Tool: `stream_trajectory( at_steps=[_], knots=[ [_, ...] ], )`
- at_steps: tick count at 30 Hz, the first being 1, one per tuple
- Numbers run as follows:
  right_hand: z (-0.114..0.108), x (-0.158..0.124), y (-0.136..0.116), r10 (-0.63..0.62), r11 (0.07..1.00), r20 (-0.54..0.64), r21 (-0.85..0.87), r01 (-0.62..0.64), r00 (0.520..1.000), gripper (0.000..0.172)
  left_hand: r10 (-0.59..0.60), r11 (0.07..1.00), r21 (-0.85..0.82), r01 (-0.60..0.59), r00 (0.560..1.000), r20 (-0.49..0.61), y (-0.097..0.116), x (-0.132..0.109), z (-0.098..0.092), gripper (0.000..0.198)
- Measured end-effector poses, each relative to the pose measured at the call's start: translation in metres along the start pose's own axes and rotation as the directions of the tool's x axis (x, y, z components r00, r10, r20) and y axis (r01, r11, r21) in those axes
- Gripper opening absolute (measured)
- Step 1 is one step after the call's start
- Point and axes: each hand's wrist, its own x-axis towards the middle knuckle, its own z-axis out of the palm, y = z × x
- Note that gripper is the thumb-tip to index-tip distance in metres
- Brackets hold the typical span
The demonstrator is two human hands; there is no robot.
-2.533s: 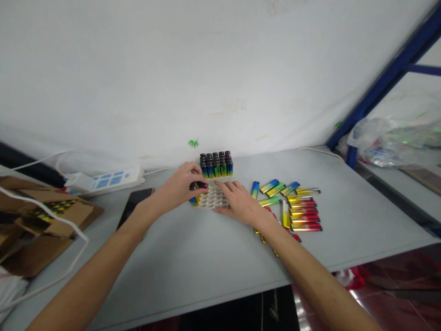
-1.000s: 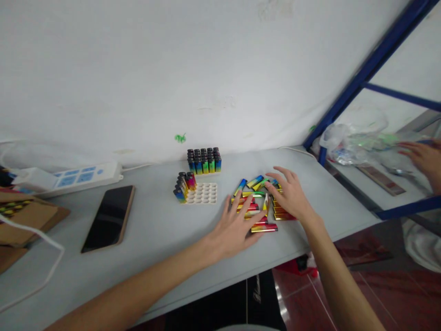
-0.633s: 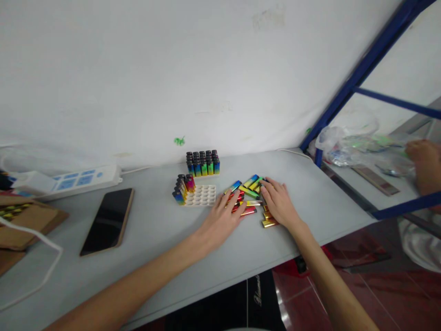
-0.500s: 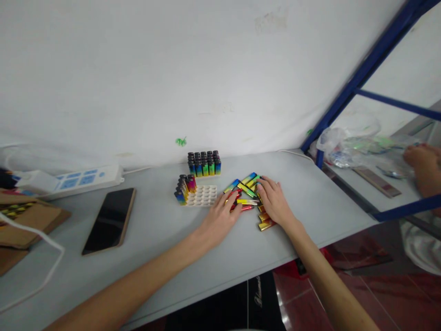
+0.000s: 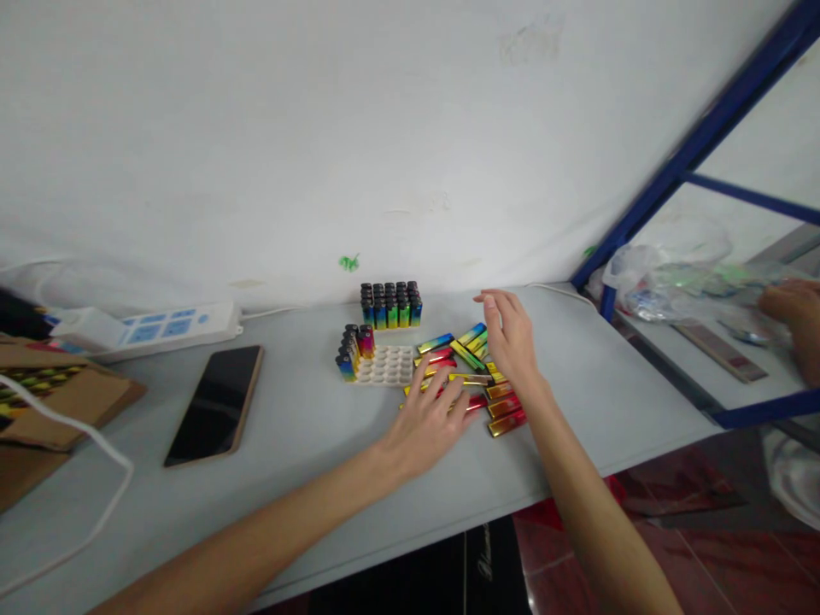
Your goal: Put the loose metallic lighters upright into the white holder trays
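Note:
A heap of loose multicoloured lighters [image 5: 471, 376] lies on the grey table [image 5: 307, 478]. My left hand [image 5: 429, 418] rests flat on the heap's near left side, fingers spread, holding nothing. My right hand [image 5: 512, 342] hovers just above the heap's right side, fingers stretched out and empty. Left of the heap sits a white tray with round holes [image 5: 388, 367]; a few lighters [image 5: 355, 348] stand in its left column. A full block of standing lighters [image 5: 390, 305] is behind it by the wall.
A dark phone [image 5: 214, 404] lies left of centre. A white power strip [image 5: 144, 325] and cables run along the wall; cardboard [image 5: 57, 397] sits at far left. A blue frame [image 5: 692, 154] borders the right, where another person's hand [image 5: 791, 316] touches plastic bags [image 5: 672, 273].
My right hand has lifted off the heap and opened above it. My left hand slid a little nearer and stays flat on the lighters, which were pushed closer together.

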Motion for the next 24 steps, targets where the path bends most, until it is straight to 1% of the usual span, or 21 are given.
stream_trajectory(
  at_steps=[2, 4, 6, 8, 10, 12, 13, 14, 15, 16, 17, 19, 20, 22, 24],
  knots=[
    [0.006, 0.013, -0.008, -0.035, 0.999, -0.007, 0.018, 0.035, 0.999, 0.049, -0.016, 0.999, -0.036, 0.018, 0.998, 0.053, 0.003, 0.001, 0.003, 0.026],
    [0.011, 0.023, -0.016, -0.07, 0.997, 0.006, 0.042, 0.07, 0.998, 0.048, -0.019, 0.996, -0.08, 0.025, 0.996, 0.083, 0.005, 0.002, 0.003, 0.02],
    [0.017, 0.029, -0.022, -0.113, 0.991, 0.028, 0.071, 0.11, 0.993, 0.047, -0.035, 0.984, -0.17, 0.044, 0.998, 0.059, 0.005, 0.001, -0.001, 0.018],
    [0.022, 0.03, -0.025, -0.148, 0.985, 0.06, 0.094, 0.142, 0.987, 0.044, -0.07, 0.952, -0.298, 0.068, 0.998, 0.007, 0.002, -0.004, -0.011, 0.015],
    [0.028, 0.026, -0.025, -0.162, 0.983, 0.117, 0.107, 0.15, 0.98, 0.041, -0.117, 0.906, -0.413, 0.09, 0.992, -0.04, -0.006, -0.013, -0.025, 0.016],
    [0.034, 0.018, -0.024, -0.165, 0.983, 0.215, 0.115, 0.142, 0.963, 0.038, -0.161, 0.876, -0.472, 0.099, 0.983, -0.091, -0.021, -0.024, -0.039, 0.017],
    [0.038, 0.013, -0.024, -0.171, 0.982, 0.279, 0.123, 0.141, 0.945, 0.036, -0.203, 0.859, -0.498, 0.121, 0.973, -0.113, -0.03, -0.03, -0.046, 0.016],
    [0.042, 0.007, -0.025, -0.184, 0.98, 0.348, 0.134, 0.146, 0.919, 0.034, -0.274, 0.831, -0.529, 0.171, 0.954, -0.122, -0.04, -0.036, -0.051, 0.014],
    [0.046, 0.002, -0.027, -0.203, 0.977, 0.413, 0.144, 0.156, 0.888, 0.033, -0.354, 0.788, -0.568, 0.236, 0.929, -0.105, -0.05, -0.041, -0.056, 0.01],
    [0.05, -0.004, -0.029, -0.225, 0.973, 0.465, 0.151, 0.173, 0.857, 0.031, -0.453, 0.728, -0.613, 0.307, 0.887, -0.093, -0.06, -0.045, -0.059, 0.008],
    [0.054, -0.01, -0.031, -0.248, 0.968, 0.504, 0.156, 0.196, 0.827, 0.032, -0.542, 0.65, -0.664, 0.37, 0.838, -0.063, -0.067, -0.049, -0.062, 0.01],
    [0.061, -0.02, -0.035, -0.289, 0.957, 0.551, 0.156, 0.243, 0.783, 0.043, -0.661, 0.469, -0.764, 0.443, 0.749, 0.029, -0.078, -0.052, -0.064, 0.021],
    [0.063, -0.024, -0.036, -0.302, 0.953, 0.568, 0.155, 0.261, 0.765, 0.051, -0.689, 0.374, -0.81, 0.452, 0.72, 0.083, -0.081, -0.053, -0.064, 0.025],
    [0.067, -0.031, -0.038, -0.31, 0.949, 0.602, 0.151, 0.276, 0.736, 0.064, -0.694, 0.191, -0.88, 0.435, 0.693, 0.192, -0.081, -0.051, -0.064, 0.033],
    [0.068, -0.035, -0.039, -0.289, 0.955, 0.624, 0.13, 0.268, 0.726, 0.068, -0.67, 0.046, -0.907, 0.419, 0.686, 0.283, -0.079, -0.048, -0.065, 0.04]
  ],
)
